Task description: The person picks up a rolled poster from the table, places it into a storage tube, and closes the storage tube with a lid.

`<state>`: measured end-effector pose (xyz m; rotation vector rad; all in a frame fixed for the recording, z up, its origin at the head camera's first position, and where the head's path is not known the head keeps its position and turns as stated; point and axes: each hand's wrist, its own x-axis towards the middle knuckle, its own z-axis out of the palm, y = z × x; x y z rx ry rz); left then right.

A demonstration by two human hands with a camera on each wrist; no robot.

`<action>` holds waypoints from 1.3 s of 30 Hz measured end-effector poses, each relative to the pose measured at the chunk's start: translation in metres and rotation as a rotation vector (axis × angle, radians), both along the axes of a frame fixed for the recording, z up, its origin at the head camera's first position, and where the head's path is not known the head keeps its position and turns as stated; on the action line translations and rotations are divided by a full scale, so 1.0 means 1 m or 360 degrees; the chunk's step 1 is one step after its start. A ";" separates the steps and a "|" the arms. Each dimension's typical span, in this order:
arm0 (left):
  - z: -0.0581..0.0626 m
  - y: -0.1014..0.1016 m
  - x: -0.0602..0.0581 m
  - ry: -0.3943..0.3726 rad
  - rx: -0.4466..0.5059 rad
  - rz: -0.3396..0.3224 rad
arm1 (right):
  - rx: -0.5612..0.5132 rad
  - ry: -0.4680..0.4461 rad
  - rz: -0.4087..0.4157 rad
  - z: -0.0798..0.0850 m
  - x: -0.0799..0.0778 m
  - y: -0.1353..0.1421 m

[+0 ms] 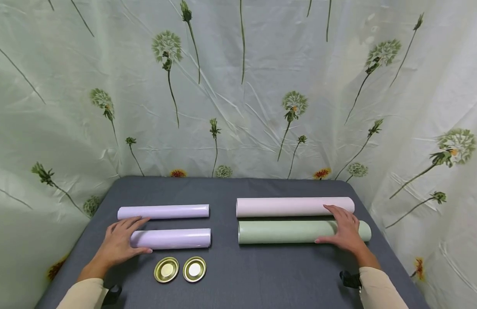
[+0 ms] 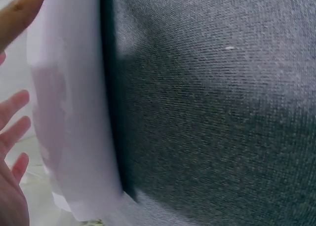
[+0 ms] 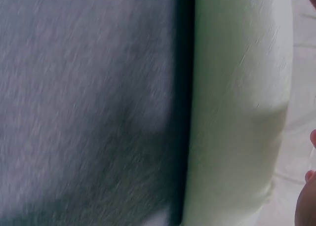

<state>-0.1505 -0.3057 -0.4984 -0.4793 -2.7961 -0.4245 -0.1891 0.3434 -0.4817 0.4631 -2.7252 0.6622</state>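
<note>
Two glossy lavender rolls lie one behind the other on the left. My left hand [image 1: 116,242] is spread over the left end of the near lavender roll [image 1: 173,239], thumb on the near side; the far lavender roll [image 1: 173,211] lies by its fingertips. In the left wrist view those fingers [image 2: 15,130] look apart from the roll [image 2: 74,107]. On the right, my right hand [image 1: 344,229] spans the pale green roll [image 1: 277,232] with thumb and fingers spread. Its fingertips reach over the pale pink roll [image 1: 281,207] just behind; whether they touch it I cannot tell.
Two round gold lids [image 1: 166,269] lie side by side in front of the near lavender roll. All rests on a dark grey cloth-covered table [image 1: 246,274]. A pale curtain [image 1: 238,98] printed with dandelions hangs behind the table and along both sides.
</note>
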 end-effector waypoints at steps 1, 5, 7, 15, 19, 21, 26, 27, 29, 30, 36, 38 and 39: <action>0.000 -0.001 0.000 -0.0023 -0.0001 0.0011 | -0.0002 -0.0017 -0.0007 -0.001 0.001 0.003; -0.003 -0.003 -0.001 -0.0099 0.0030 0.0020 | -0.0030 -0.0080 -0.0040 -0.004 0.003 0.017; -0.005 -0.003 -0.001 -0.0129 0.0069 0.0020 | -0.0041 -0.0109 -0.0059 -0.006 0.004 0.023; -0.011 -0.005 -0.003 -0.0150 0.0123 0.0005 | 0.0042 -0.0096 -0.0024 -0.015 0.005 0.040; -0.013 -0.009 -0.003 -0.0202 0.0105 0.0009 | 0.0040 -0.0120 -0.0003 -0.018 0.004 0.040; -0.013 -0.011 -0.003 -0.0215 0.0094 0.0006 | 0.0039 -0.0162 -0.0004 -0.018 0.004 0.039; -0.013 -0.013 -0.002 -0.0177 0.0079 -0.0018 | 0.0039 -0.0171 -0.0003 -0.020 0.000 0.037; -0.013 -0.012 -0.002 -0.0164 0.0078 -0.0028 | 0.0043 -0.0161 -0.0008 -0.020 0.000 0.037; -0.014 -0.012 -0.004 -0.0130 0.0078 -0.0052 | 0.0062 -0.0154 -0.0028 -0.020 -0.001 0.037; -0.014 -0.011 -0.004 -0.0112 0.0076 -0.0062 | 0.0072 -0.0165 -0.0038 -0.020 -0.002 0.037; -0.016 -0.011 -0.006 -0.0132 0.0078 -0.0053 | 0.0150 -0.0317 -0.0091 -0.020 -0.004 0.037; -0.016 -0.011 -0.006 -0.0160 0.0080 -0.0045 | 0.0171 -0.0338 -0.0116 -0.022 -0.005 0.035; -0.016 -0.011 -0.006 -0.0173 0.0081 -0.0042 | 0.0174 -0.0339 -0.0129 -0.022 -0.005 0.035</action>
